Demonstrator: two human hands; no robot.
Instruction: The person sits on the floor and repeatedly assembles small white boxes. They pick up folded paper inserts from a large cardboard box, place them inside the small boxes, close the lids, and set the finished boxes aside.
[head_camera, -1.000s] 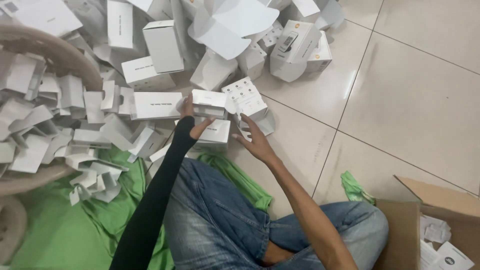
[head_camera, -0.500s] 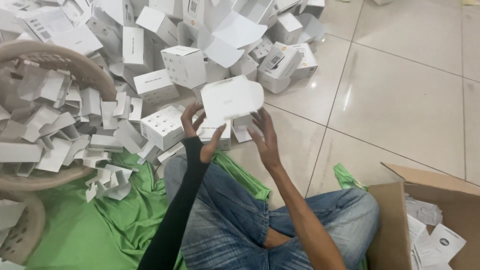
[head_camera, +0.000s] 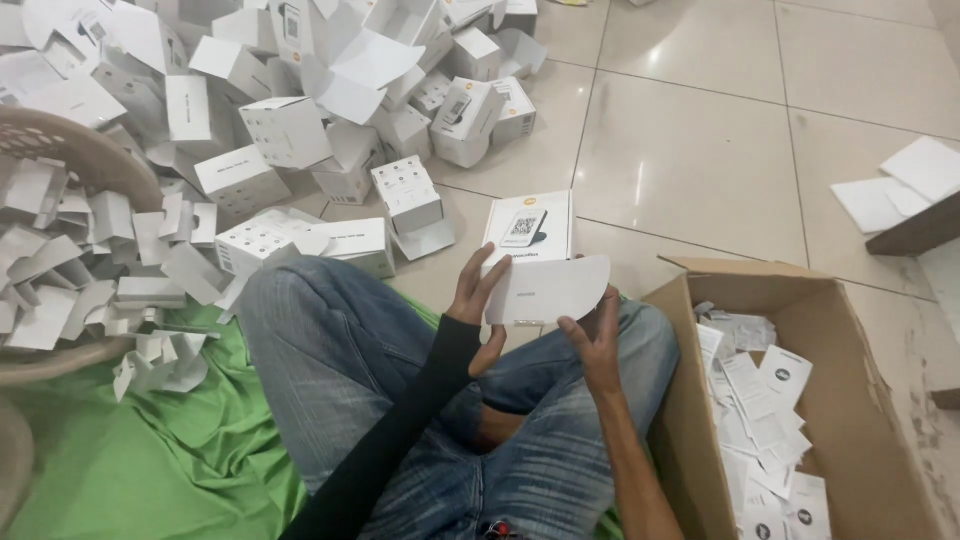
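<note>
Both hands, left hand (head_camera: 478, 300) and right hand (head_camera: 590, 335), pinch a white box (head_camera: 530, 255) over glossy floor tiles (head_camera: 690, 150); green cloth (head_camera: 170, 450) underneath.

Both hands, left hand (head_camera: 478, 305) and right hand (head_camera: 592, 335), have drawn back from the pile of boxes (head_camera: 300, 130) to the lap, now holding a white box (head_camera: 535, 255), flap open, beside the cardboard carton (head_camera: 690, 400).

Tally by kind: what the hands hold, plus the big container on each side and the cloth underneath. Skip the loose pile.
white box, flap open, held by left hand and right hand: 1
brown cardboard carton with paper slips: 1
tan basket with white card pieces: 1
green cloth: 1
Total: 4
</note>
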